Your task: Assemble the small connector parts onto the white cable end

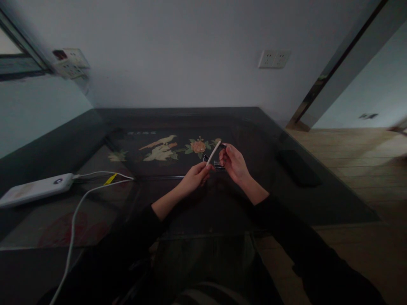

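- Left hand [194, 177]: fingers closed on the lower end of a white pen [213, 153], which slants up and to the right.
- Right hand [233, 163]: fingertips pinched on a small dark cap [223, 145] at the pen's upper tip.
- Pen: held above the middle of the table [286, 140], over its flower inlay [199, 146].
- Small dark items [216, 164]: on the glass between the hands; kind unclear.
- White power bank [34, 189] with white cable [74, 216]: near the left edge.
- Dark flat object [299, 169]: near the right edge.

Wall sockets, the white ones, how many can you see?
2. One white wall socket plate sits on the back wall, upper right of the table. Another white socket plate sits on the left wall near the corner, blurred; more may be hidden.
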Available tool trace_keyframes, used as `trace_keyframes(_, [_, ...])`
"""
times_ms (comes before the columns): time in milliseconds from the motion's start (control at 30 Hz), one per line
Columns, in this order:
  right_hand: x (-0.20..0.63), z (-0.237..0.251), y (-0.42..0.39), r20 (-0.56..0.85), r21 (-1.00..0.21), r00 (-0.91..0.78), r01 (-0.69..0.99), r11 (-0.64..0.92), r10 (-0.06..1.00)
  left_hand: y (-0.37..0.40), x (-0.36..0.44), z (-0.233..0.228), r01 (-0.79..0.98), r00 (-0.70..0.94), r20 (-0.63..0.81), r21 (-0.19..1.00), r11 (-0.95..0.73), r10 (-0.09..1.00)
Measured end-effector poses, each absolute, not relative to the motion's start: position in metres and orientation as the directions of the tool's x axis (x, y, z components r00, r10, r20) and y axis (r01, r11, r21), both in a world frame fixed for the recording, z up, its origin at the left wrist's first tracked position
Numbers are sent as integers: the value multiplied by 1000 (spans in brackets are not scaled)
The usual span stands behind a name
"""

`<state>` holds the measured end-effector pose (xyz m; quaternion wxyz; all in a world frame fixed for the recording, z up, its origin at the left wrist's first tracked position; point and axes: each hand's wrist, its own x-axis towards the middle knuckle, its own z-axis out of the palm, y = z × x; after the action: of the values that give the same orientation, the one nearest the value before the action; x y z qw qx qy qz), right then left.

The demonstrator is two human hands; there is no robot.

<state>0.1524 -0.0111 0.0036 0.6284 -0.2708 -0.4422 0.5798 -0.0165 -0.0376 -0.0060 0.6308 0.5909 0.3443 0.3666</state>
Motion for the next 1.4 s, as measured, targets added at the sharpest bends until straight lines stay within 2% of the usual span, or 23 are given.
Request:
trace_keyframes(533, [151, 6, -13, 236, -865, -87, -473, 168, 968, -35, -16, -12, -14, 448, 28, 1000, -24, 894])
trace_keyframes(733, [150, 5, -14, 239, -867, -81, -467, 175, 968, -35, -16, -14, 66, 433, 84, 990, -125, 898])
trace_keyframes(967, [150, 5, -13, 215, -863, -57, -478, 162, 975, -40, -15, -10, 74, 475, 65, 991, -113, 877])
trace_keyframes(1167, [151, 6, -14, 227, -862, -61, -476, 171, 972, -44, -14, -6, 117, 503, 86, 979, -166, 860])
trace_keyframes(1400, [151, 8, -15, 247, -858, -62, -478, 188, 967, -45, -15, -4, 80, 548, 92, 984, -162, 831])
